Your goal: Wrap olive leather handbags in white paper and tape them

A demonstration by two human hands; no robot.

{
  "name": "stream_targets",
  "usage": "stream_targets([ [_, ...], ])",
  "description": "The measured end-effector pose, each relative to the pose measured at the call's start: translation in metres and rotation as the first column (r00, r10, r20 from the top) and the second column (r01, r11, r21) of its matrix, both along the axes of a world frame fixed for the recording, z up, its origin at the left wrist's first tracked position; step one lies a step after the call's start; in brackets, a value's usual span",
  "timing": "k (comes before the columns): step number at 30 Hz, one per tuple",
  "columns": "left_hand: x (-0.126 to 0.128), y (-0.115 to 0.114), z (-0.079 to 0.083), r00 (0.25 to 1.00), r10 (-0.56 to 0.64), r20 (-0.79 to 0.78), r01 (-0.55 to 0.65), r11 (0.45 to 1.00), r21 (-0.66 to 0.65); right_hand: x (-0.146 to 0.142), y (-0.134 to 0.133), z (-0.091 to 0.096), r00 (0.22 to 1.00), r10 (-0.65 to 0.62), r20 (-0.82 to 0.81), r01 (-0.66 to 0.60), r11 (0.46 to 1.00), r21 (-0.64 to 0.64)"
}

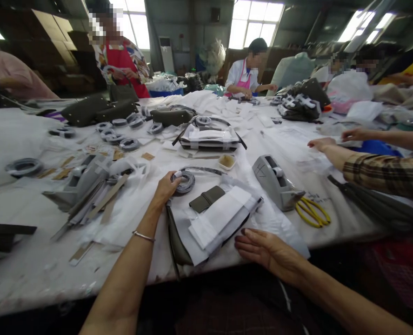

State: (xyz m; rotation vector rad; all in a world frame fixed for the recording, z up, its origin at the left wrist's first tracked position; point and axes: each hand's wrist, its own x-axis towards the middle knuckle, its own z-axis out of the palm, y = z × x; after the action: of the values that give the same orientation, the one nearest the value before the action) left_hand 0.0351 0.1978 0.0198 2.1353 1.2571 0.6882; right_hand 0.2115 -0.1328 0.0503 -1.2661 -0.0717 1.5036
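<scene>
In front of me on the table lies an olive bag (180,242), flat and tilted, with white sheets (223,216) and a small olive flap piece (206,198) on top. Above its upper left corner, my left hand (166,185) is closed, thumb and fingers pinching the edge of a coiled strap (185,183) in clear wrap. A strap runs from near that coil along the bag's far side. My right hand (267,251) is at the bag's lower right edge, fingers stretched out and holding nothing; whether it touches the bag I cannot tell.
Right of the bag stand a grey tape dispenser (274,181) and yellow-handled scissors (313,211). Another dispenser (84,181) is on the left. Beyond are a small dish (226,162), a packed bag (208,139) and several coils (129,144). A co-worker's hands (323,144) reach in from the right.
</scene>
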Motion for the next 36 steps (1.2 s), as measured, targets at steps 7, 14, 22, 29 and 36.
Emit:
stream_targets([
  [7,0.005,-0.009,-0.003,0.998,0.062,-0.022,-0.061,0.997,0.047,-0.007,0.032,0.006,0.986,-0.133,-0.106,0.113,0.978,-0.175],
  [14,-0.004,-0.025,0.008,0.997,0.047,0.069,-0.055,0.991,0.124,-0.014,0.052,0.016,0.999,-0.038,-0.024,0.037,0.999,-0.037],
  [22,-0.007,-0.04,0.036,0.973,0.057,0.223,-0.129,0.937,0.325,-0.007,0.081,-0.013,0.99,-0.141,-0.029,0.141,0.99,-0.011],
  [29,0.037,-0.033,0.125,0.962,0.019,0.274,-0.149,0.874,0.462,0.023,0.065,0.023,0.965,-0.256,-0.058,0.26,0.903,0.341],
  [36,0.181,-0.01,0.24,0.916,-0.255,0.31,-0.001,0.771,0.636,0.118,0.087,0.082,0.891,-0.446,-0.092,0.419,0.724,0.549],
])
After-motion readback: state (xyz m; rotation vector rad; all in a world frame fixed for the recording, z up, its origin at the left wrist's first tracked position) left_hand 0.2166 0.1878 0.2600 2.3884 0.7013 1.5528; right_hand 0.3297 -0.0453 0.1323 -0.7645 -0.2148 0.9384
